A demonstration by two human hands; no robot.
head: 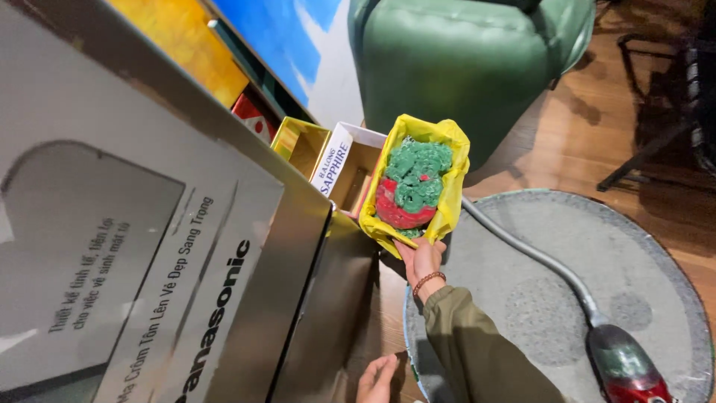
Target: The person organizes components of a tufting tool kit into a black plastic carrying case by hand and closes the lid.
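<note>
Gripping yellow box, right fingers beneath

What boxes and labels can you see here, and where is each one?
Big carton: fills the left side, grey and silver, tall and flat, with dark and white printing.
Yellow box: behind the carton, small, open and empty.
White box: beside the yellow one, open, brown inside, white label flap with blue lettering.
Yellow-lined box: held up by the right hand, holding a green and red ornament.
Left hand: bottom edge, near the carton.
</note>
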